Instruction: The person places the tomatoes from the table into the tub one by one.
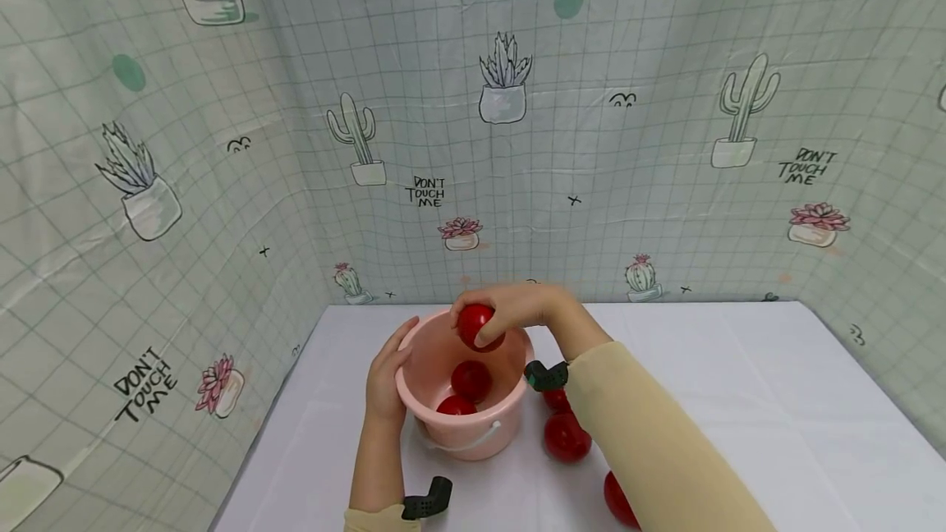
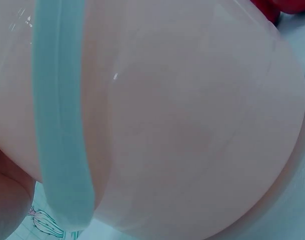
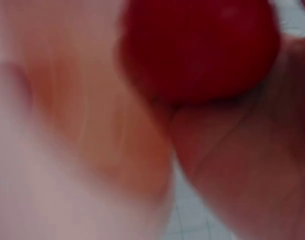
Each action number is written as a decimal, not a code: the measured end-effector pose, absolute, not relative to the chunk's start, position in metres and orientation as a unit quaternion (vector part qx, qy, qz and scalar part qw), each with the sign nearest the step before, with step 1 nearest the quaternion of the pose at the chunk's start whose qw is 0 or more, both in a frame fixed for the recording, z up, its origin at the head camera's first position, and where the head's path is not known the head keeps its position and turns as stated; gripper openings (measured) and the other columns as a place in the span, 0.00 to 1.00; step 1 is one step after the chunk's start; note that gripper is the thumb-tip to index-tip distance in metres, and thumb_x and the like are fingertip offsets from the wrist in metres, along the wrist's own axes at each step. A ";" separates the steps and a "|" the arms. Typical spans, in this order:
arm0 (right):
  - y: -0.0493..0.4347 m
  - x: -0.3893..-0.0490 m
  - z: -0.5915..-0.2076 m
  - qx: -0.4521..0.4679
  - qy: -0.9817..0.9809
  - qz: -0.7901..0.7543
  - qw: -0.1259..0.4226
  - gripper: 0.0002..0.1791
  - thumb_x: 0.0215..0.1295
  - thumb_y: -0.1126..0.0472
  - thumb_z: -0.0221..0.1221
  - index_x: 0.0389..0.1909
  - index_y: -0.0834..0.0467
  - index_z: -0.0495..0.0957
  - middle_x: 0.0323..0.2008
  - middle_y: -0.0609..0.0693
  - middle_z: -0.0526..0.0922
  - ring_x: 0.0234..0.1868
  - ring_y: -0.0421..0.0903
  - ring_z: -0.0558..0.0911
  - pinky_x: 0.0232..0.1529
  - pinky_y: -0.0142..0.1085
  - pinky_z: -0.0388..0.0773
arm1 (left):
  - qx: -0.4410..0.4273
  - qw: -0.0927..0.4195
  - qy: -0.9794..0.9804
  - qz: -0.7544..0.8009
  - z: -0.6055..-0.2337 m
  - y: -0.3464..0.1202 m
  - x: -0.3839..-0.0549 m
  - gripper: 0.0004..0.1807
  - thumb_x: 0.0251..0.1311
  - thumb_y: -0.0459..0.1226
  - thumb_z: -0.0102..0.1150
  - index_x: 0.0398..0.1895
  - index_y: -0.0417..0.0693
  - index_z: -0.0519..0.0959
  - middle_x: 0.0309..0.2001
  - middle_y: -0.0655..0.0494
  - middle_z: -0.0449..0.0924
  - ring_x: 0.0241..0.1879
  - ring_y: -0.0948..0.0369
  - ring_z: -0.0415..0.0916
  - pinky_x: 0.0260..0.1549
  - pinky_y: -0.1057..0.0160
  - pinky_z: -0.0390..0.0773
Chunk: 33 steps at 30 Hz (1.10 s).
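A pink bucket (image 1: 464,433) with a pale handle stands on the white table. My left hand (image 1: 386,376) holds its left side at the rim; in the left wrist view the bucket wall (image 2: 202,120) and the handle (image 2: 62,115) fill most of the picture. Over the bucket's opening, my right hand (image 1: 510,306) grips a glossy, round red apple-like thing (image 1: 476,325), seen close up against the palm in the right wrist view (image 3: 202,50). Two similar red things lie inside the bucket, one toward the back (image 1: 471,380) and one nearer the front (image 1: 456,405).
Several more round red things (image 1: 567,437) lie on the table (image 1: 709,401) right of the bucket, partly covered by my right sleeve (image 1: 650,433). A cloth (image 1: 576,146) with printed cacti hangs behind the table and along its sides.
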State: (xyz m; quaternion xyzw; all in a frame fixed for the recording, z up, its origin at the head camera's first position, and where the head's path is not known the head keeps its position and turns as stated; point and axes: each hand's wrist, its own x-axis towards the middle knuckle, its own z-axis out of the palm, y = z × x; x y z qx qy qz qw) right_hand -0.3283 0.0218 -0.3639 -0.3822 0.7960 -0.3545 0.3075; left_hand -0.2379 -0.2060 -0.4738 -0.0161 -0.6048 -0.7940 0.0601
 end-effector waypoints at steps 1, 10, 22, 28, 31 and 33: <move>0.017 -0.329 -0.364 -0.384 0.797 -0.343 0.316 0.27 0.52 0.57 0.64 0.57 0.48 0.75 0.53 0.46 0.78 0.56 0.48 0.76 0.49 0.40 0.83 | -0.016 0.060 -0.604 -0.795 -0.474 -0.206 -0.238 0.27 0.70 0.37 0.36 0.70 0.51 0.69 0.74 0.53 0.63 0.74 0.58 0.58 0.66 0.65 0.69; -0.012 -0.330 -0.371 -0.372 0.821 -0.242 0.359 0.34 0.49 0.48 0.71 0.61 0.43 0.74 0.53 0.40 0.76 0.59 0.44 0.71 0.53 0.40 0.79 | -0.014 0.067 -0.606 -0.792 -0.474 -0.205 -0.238 0.27 0.69 0.37 0.38 0.70 0.51 0.69 0.73 0.54 0.65 0.74 0.57 0.58 0.71 0.55 0.64; -0.024 -0.328 -0.385 -0.378 0.822 -0.214 0.368 0.31 0.55 0.42 0.68 0.61 0.43 0.75 0.55 0.38 0.76 0.61 0.42 0.69 0.55 0.39 0.78 | -0.019 0.072 -0.603 -0.794 -0.475 -0.205 -0.237 0.27 0.68 0.36 0.36 0.70 0.49 0.69 0.73 0.54 0.65 0.74 0.58 0.58 0.74 0.51 0.58; -0.026 -0.327 -0.390 -0.310 0.804 -0.286 0.420 0.23 0.62 0.49 0.65 0.57 0.50 0.76 0.51 0.45 0.79 0.56 0.45 0.75 0.58 0.44 0.80 | -0.019 0.070 -0.610 -0.789 -0.474 -0.205 -0.237 0.27 0.69 0.37 0.36 0.70 0.51 0.69 0.73 0.57 0.65 0.74 0.59 0.57 0.74 0.52 0.58; -0.026 -0.327 -0.391 -0.294 0.797 -0.303 0.432 0.21 0.63 0.52 0.65 0.56 0.52 0.76 0.51 0.47 0.80 0.55 0.47 0.77 0.58 0.47 0.80 | -0.018 0.070 -0.611 -0.788 -0.474 -0.205 -0.237 0.27 0.69 0.37 0.36 0.71 0.50 0.69 0.73 0.57 0.65 0.74 0.58 0.57 0.74 0.50 0.58; -0.027 -0.328 -0.392 -0.299 0.794 -0.303 0.434 0.22 0.63 0.53 0.64 0.57 0.53 0.76 0.51 0.47 0.80 0.55 0.47 0.77 0.59 0.48 0.79 | -0.018 0.071 -0.614 -0.786 -0.475 -0.206 -0.237 0.27 0.69 0.37 0.37 0.71 0.51 0.69 0.73 0.57 0.65 0.74 0.57 0.57 0.74 0.49 0.58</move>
